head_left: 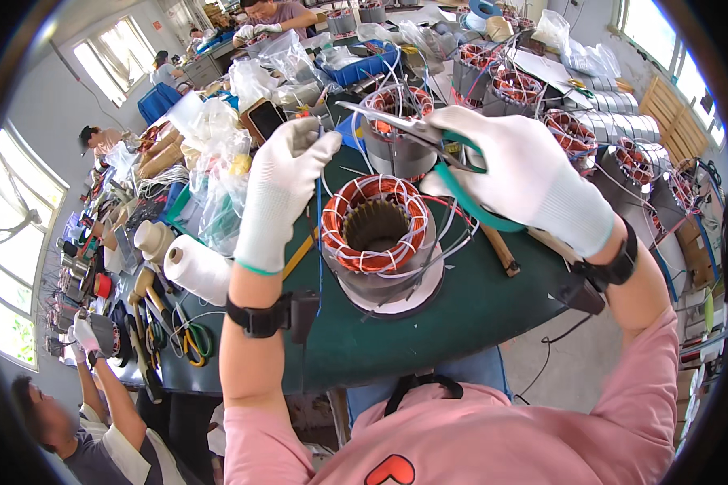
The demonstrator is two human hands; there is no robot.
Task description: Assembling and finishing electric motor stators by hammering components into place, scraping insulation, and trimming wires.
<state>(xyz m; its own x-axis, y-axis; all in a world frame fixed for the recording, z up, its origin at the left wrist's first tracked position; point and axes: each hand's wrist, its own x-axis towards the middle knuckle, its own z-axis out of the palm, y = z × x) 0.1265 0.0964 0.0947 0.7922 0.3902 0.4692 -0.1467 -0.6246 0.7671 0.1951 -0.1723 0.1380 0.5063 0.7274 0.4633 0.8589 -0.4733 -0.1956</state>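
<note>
My left hand (287,178), in a white knit glove, pinches a thin blue strand (319,234) between thumb and fingers; the strand hangs down to the table beside the stator. Gloved the same way, my right hand (518,166) grips a pair of scissors (392,121) with green handles. The blades point left, parted, their tips close to my left fingertips. Below both hands a motor stator (376,279) stands upright, its orange-red copper winding (344,250) laced with white cord. White and red lead wires (453,230) trail from its right side.
Another wound stator (392,153) stands just behind. More stators (574,133) line the right. A wooden handle (500,250) lies right of mine. Thread cones (198,271), scissors (192,343) and plastic bags (218,162) crowd the left. A co-worker (97,428) works at lower left; others sit farther back.
</note>
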